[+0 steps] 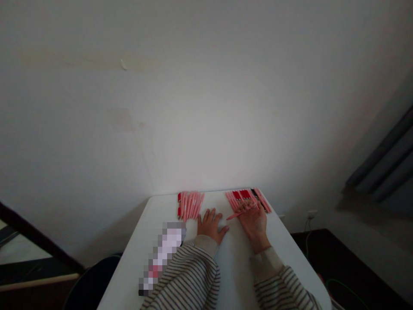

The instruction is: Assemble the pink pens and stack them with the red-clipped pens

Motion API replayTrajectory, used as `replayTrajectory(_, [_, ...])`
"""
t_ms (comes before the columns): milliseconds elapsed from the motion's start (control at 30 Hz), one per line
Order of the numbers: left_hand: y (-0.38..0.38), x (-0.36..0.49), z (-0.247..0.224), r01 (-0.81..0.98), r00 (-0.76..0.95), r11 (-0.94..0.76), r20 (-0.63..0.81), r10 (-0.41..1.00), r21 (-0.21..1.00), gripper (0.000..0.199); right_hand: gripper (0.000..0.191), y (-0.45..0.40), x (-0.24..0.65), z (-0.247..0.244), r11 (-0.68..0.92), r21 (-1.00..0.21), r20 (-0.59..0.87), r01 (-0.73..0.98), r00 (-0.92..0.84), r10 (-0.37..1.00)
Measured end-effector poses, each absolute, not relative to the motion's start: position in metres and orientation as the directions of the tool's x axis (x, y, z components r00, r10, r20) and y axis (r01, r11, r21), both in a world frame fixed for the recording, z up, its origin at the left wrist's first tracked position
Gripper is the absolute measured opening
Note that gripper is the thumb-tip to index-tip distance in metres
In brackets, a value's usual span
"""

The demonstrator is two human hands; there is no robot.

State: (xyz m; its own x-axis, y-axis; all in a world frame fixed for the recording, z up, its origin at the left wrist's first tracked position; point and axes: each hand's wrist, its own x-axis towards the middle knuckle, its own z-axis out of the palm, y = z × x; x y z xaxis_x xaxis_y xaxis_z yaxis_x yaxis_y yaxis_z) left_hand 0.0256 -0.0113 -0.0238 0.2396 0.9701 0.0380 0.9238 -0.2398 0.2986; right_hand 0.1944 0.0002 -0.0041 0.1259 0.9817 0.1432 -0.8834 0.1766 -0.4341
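My left hand (211, 226) rests palm down on the white table (232, 258), fingers spread, holding nothing. Just beyond it lies a row of pink pens (191, 206), with red pieces at the row's left edge. My right hand (256, 224) is turned palm up at the right side and holds a slim pink pen (232, 216) slantwise across its fingers, the tip pointing left. Behind that hand is a second group of pink pens (229, 199) with red parts (241, 195) and a dark part among them, partly hidden by the fingers.
A pixelated long object (164, 256) lies on the table left of my left forearm. The table's far edge meets a pale wall (206, 107). A dark round container (93, 284) stands below at the left. A cable (308, 237) hangs from a wall socket at the right.
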Motion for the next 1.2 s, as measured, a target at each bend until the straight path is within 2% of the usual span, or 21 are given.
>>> replayTrajectory(367, [-0.010,0.024,-0.026,0.910,0.245,-0.251,0.060,0.968,0.329,0.061,0.018,0.004,0.197,-0.010,0.186,-0.392,0.160,-0.901,0.133,0.978])
replayTrajectory(767, [-0.009,0.023,-0.029,0.908,0.249,-0.256,0.063,0.966,0.332,0.060,0.021,0.004,0.196,-0.009,0.182,-0.393,0.161,-0.901,0.127,0.979])
replayTrajectory(967, [-0.010,0.024,-0.025,0.912,0.244,-0.250,0.058,0.968,0.325,0.058,0.030,0.008,0.197,-0.013,0.224,-0.478,0.113,-0.849,0.194,0.975])
replayTrajectory(1100, [-0.010,0.025,-0.025,0.903,0.239,-0.251,0.079,0.968,0.349,0.056,0.016,0.008,0.198,-0.015,0.241,-0.567,0.106,-0.788,0.220,0.970])
replayTrajectory(1200, [-0.009,0.025,-0.027,0.894,0.224,-0.248,0.105,0.969,0.374,0.051,0.031,0.009,0.197,-0.018,0.251,-0.647,0.096,-0.720,0.250,0.963])
